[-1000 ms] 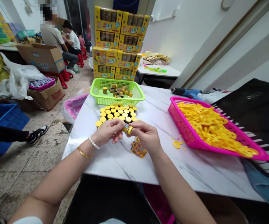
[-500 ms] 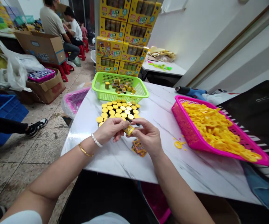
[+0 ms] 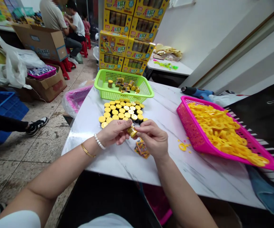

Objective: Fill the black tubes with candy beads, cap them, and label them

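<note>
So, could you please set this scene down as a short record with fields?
Left hand: holds a small jar
Right hand: grips the same jar
Near right hand: colourful printed pieces on the table
Beyond the hands: yellow-topped jars, then a green basket
Right side: pink basket of yellow plastic pieces
Background: stacked yellow boxes

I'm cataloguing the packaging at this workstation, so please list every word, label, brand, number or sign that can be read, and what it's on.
"魔…杯!": large lettering, repeated on the stacked yellow boxes; the middle character is unclear.
Too blurred to quote: lettering on the cardboard carton.
Too small to read: the boxes' smaller print, and any print on the held small yellow container and the colourful printed pieces.
No number is legible.
</note>
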A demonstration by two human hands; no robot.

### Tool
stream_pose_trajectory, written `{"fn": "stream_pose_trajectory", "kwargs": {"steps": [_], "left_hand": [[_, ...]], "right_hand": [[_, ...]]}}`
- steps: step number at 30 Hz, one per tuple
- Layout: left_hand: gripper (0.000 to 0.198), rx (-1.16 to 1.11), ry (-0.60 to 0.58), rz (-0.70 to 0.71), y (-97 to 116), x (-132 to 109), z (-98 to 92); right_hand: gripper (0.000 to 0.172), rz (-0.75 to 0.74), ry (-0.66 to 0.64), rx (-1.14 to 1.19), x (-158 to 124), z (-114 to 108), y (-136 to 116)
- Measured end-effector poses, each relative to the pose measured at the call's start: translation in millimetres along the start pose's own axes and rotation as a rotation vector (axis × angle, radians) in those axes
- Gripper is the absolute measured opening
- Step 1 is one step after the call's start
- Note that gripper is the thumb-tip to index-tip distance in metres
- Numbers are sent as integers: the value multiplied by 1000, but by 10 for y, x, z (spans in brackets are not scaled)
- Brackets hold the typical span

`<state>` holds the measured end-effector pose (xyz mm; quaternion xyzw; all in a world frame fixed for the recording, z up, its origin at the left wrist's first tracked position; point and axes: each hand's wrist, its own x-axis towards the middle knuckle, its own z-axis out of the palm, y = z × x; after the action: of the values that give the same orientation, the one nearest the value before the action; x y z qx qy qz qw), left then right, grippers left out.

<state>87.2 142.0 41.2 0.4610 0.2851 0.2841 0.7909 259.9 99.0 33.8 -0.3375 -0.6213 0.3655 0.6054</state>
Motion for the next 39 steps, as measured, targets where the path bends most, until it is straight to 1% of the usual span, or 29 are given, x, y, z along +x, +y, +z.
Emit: {"fn": "stream_pose_trajectory", "kwargs": {"steps": [1, 3, 7, 9, 11, 13, 15, 16, 17, 18, 19, 20, 21, 22, 24, 26, 28, 30, 32, 35, 39], "left_hand": [[57, -8, -6, -12, -1, 2, 0], [54, -21, 6, -35, 3, 5, 5], [55, -21, 59, -52, 11, 3, 27], [57, -14, 57, -43, 20, -8, 35], [59, 15, 63, -9, 43, -26, 32], [62, 69, 151, 90, 82, -50, 11], [61, 145, 316, 243, 128, -72, -25], [57, 186, 399, 318, 150, -78, -43], [52, 222, 464, 380, 167, -81, -60], [46, 254, 506, 424, 178, -79, -73], [41, 280, 530, 450, 182, -75, -81], [37, 305, 538, 460, 177, -74, -83], [33, 333, 533, 459, 163, -78, -79], [30, 368, 523, 452, 139, -92, -68], [27, 443, 509, 436, 56, -157, -25], [26, 504, 520, 404, -78, -259, 56], [27, 530, 537, 335, -251, -363, 178], [29, 517, 534, 245, -428, -440, 326], [30, 484, 541, 175, -575, -479, 469], [32, 414, 617, 138, -700, -487, 617], [43, 275, 783, 199, -740, -466, 666]], "right_hand": [[9, -21, 29, -11, 0, 2, -1], [13, -44, 54, -35, -3, 1, -1], [23, -58, 9, -163, -45, 1, 9], [21, -49, 0, -181, -61, -2, 33], [15, -15, 29, -133, 6, -15, 71], [14, 41, 101, -116, 226, -37, 102], [23, 85, 172, -175, 596, -63, 97], [29, 90, 180, -209, 805, -82, 80], [40, 73, 152, -236, 1002, -108, 55], [52, 64, 116, -261, 1163, -142, 25], [59, 80, 84, -294, 1266, -182, -6], [57, 102, 48, -327, 1297, -225, -38], [50, 119, -8, -371, 1250, -269, -67], [40, 122, -71, -426, 1130, -313, -90], [21, 94, -228, -553, 729, -411, -105], [13, 104, -365, -623, 265, -537, -57], [11, 146, -407, -624, -102, -670, 50], [8, 140, -416, -614, -299, -767, 176], [7, 72, -440, -611, -338, -808, 277], [11, -35, -462, -598, -229, -773, 323], [15, -178, -338, -514, -78, -588, 233]]}}
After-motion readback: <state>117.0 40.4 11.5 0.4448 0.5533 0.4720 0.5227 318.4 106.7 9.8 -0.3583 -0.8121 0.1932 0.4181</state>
